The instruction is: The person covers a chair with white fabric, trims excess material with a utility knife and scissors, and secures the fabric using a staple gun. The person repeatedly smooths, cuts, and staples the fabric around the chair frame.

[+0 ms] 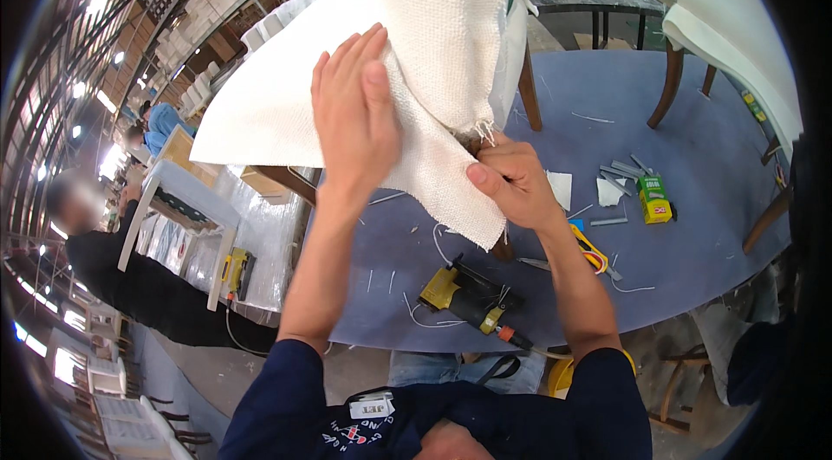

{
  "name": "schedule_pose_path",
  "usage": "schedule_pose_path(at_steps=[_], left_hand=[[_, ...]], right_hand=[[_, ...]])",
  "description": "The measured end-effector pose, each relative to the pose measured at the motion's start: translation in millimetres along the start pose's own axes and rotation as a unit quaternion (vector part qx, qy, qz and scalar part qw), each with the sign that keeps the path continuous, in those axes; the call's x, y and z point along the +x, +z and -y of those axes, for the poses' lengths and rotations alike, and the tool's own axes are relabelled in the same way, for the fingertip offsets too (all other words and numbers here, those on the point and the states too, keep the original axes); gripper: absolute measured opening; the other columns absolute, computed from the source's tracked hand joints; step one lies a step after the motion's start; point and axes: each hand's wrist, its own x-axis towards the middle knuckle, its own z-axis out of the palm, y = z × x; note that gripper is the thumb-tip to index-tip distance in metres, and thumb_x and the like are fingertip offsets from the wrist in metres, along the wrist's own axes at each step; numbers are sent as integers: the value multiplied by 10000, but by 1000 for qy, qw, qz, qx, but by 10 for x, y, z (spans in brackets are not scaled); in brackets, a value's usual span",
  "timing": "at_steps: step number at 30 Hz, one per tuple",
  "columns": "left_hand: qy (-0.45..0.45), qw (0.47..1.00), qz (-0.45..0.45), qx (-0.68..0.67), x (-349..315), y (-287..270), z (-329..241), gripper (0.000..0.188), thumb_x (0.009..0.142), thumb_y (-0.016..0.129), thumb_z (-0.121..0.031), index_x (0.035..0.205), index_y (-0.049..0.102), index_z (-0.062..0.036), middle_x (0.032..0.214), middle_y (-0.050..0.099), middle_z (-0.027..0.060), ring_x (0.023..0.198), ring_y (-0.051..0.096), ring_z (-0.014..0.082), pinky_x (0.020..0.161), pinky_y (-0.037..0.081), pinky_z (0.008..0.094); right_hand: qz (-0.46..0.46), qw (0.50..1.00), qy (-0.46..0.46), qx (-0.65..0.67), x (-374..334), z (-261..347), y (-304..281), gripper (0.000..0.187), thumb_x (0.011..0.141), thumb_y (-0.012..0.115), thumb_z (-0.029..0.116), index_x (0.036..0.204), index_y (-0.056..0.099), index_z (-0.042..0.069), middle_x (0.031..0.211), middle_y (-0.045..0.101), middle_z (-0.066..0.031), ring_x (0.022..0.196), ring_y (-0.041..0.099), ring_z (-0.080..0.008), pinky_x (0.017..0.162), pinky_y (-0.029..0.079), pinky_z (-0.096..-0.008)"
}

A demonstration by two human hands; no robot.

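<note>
A chair with white upholstery (269, 105) and brown wooden legs (529, 92) stands on the blue-covered table in front of me. Coarse cream fabric (442, 18) with frayed edges drapes over it, and a loose flap hangs at the near corner. My left hand (357, 118) lies flat on the fabric, fingers stretched out. At the corner, my right hand (516, 178) is closed on the fabric's edge, its thumb against the flap; part of its grip is hidden. Below the flap lies a yellow and black staple gun (468, 297) with an air hose.
Right of my hands lie a green and yellow box (655, 200), staple strips (624, 169) and a yellow-handled tool (591, 248). Another white chair (737, 44) stands at the table's right. At left, a person in black (130, 278) is beside a chair frame (186, 200) and a second staple gun (236, 272).
</note>
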Motion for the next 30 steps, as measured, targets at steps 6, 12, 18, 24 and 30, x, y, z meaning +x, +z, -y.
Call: schedule_pose_path(at_steps=[6, 12, 18, 24, 30], left_hand=[[-51, 990, -69, -112, 702, -487, 299, 500, 1064, 425, -375, 1309, 607, 21, 1296, 643, 208, 1255, 582, 298, 1096, 395, 379], [-72, 969, 229, 58, 746, -264, 406, 567, 1074, 324, -439, 1469, 474, -61, 1490, 486, 188, 1405, 432, 335, 1188, 281, 386], [2, 985, 152, 83, 743, -260, 484, 597, 1075, 284, -488, 1414, 505, -48, 1470, 492, 199, 1377, 449, 339, 1144, 323, 403], [-131, 962, 240, -24, 1208, -794, 575, 671, 1063, 216, -511, 1458, 465, -29, 1475, 490, 198, 1380, 453, 346, 1172, 310, 448], [103, 962, 155, 198, 745, -316, 641, 660, 1070, 203, -514, 1513, 398, -66, 1570, 372, 159, 1452, 359, 299, 1213, 253, 435]], right_hand=[[0, 1000, -6, 17, -11, -63, 16, 458, 971, 632, 215, 613, 420, 25, 539, 343, -85, 533, 278, -251, 639, 300, -366], [17, 1000, 8, 11, -8, -71, -18, 465, 974, 628, 215, 609, 415, 22, 536, 339, -82, 529, 286, -252, 648, 319, -371], [26, 999, 12, 24, -11, -61, -33, 462, 973, 626, 212, 606, 419, 21, 535, 345, -81, 520, 290, -253, 636, 314, -371], [33, 999, -1, 21, -2, -78, -49, 450, 965, 630, 190, 605, 421, 20, 538, 352, -87, 518, 307, -256, 635, 325, -374], [19, 999, -10, 36, -24, -32, 44, 448, 962, 634, 188, 608, 420, 18, 546, 351, -95, 521, 307, -248, 640, 326, -370]])
